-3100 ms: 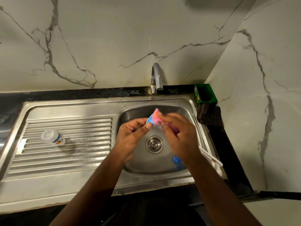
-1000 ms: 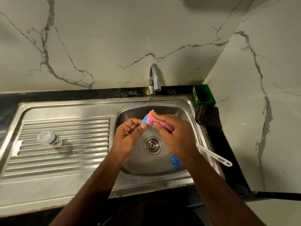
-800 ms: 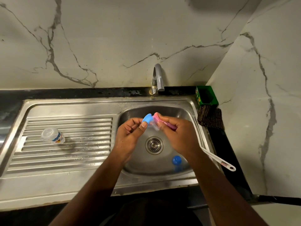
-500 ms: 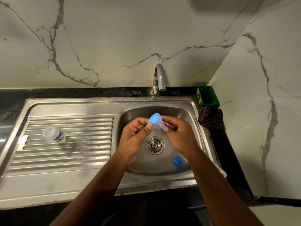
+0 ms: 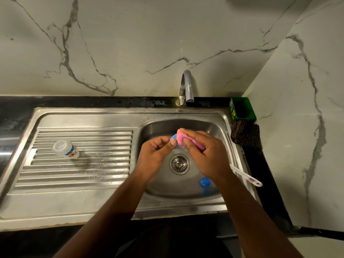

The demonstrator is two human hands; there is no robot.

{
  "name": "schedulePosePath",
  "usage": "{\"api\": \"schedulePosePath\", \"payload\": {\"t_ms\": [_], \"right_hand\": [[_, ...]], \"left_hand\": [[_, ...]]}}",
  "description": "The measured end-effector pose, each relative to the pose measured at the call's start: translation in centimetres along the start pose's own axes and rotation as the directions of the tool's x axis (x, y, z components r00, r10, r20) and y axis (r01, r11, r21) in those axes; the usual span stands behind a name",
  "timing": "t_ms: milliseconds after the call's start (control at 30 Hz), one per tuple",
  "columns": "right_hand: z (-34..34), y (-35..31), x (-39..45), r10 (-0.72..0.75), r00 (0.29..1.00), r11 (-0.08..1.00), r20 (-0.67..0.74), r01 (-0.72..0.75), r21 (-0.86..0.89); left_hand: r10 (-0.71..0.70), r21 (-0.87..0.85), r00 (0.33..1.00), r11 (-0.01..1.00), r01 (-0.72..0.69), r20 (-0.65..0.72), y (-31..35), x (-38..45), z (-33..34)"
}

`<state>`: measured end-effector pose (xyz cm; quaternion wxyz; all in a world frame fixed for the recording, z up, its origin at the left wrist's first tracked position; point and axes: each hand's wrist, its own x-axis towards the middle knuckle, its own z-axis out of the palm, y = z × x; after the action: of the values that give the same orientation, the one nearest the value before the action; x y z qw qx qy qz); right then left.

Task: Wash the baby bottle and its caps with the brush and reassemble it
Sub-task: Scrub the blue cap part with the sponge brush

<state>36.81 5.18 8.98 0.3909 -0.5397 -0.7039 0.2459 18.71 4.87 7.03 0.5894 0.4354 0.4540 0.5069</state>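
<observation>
Head view: over the sink basin (image 5: 219,131), the left hand (image 5: 154,155) pinches the blue cap (image 5: 173,138) while the right hand (image 5: 206,155) grips the pink brush (image 5: 181,138) against it; best to rotate the cap steadily, with the bottle (image 5: 65,148) lying on the drainboard far left.

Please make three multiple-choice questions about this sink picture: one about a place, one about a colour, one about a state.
1. Where does the clear plastic baby bottle lie?
A. ribbed draining board
B. inside the basin
C. black counter

2. What colour is the small round cap on the basin floor?
A. green
B. blue
C. white

3. Is water running from the grey tap?
A. yes
B. no

Answers:
1 A: the clear plastic baby bottle lies on the ribbed draining board.
2 B: the small round cap is blue.
3 B: no stream falls from the grey tap.
</observation>
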Motion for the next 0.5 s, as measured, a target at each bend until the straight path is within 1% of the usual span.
{"api": "schedulePosePath", "payload": {"t_ms": [33, 100, 133, 233, 267, 300, 333, 367, 400, 500], "right_hand": [[0.0, 0.2, 0.2, 0.027, 0.999, 0.999, -0.04, -0.029, -0.038], [-0.4, 0.6, 0.7, 0.093, 0.991, 0.994, -0.094, -0.098, -0.051], [-0.4, 0.4, 0.7, 0.07, 0.993, 0.997, -0.094, -0.073, -0.029], [0.0, -0.8, 0.3, -0.066, 0.997, 0.997, -0.038, 0.067, 0.026], [0.1, -0.7, 0.4, -0.06, 0.997, 0.998, -0.041, 0.061, 0.022], [0.2, -0.3, 0.6, 0.001, 0.998, 1.0, -0.066, 0.0, 0.012], [0.1, 0.2, 0.9, 0.092, 0.991, 0.996, -0.096, -0.089, 0.03], [0.0, 0.5, 1.0, 0.177, 0.979, 0.983, -0.105, -0.17, 0.076], [-0.1, 0.6, 0.9, 0.218, 0.971, 0.966, -0.096, -0.201, 0.164], [0.1, -1.1, 0.0, 0.18, 0.981, 0.914, -0.068, -0.141, 0.381]], "left_hand": [[-0.002, 0.007, 1.0, 1.0, 0.002, 0.009, 0.0, -0.1, 0.1], [-0.008, 0.017, 1.0, 1.0, 0.008, 0.017, -0.1, -0.1, 0.4], [-0.012, 0.012, 1.0, 1.0, 0.012, 0.011, -0.2, -0.1, 0.5], [0.003, -0.021, 1.0, 1.0, -0.003, 0.01, -0.3, 0.0, 0.5], [0.011, -0.03, 1.0, 0.999, -0.011, 0.014, -0.3, -0.1, 0.5], [0.015, -0.05, 1.0, 0.999, -0.015, 0.011, -0.4, -0.2, 0.5], [0.017, -0.087, 1.0, 0.996, -0.017, 0.004, -0.4, -0.4, 0.6], [0.014, -0.132, 1.0, 0.991, -0.014, -0.004, -0.4, -0.6, 0.7], [0.01, -0.175, 1.0, 0.985, -0.011, -0.007, -0.3, -0.7, 0.8], [0.011, -0.285, 1.0, 0.958, -0.013, -0.007, 0.2, -0.6, 1.0]]}}
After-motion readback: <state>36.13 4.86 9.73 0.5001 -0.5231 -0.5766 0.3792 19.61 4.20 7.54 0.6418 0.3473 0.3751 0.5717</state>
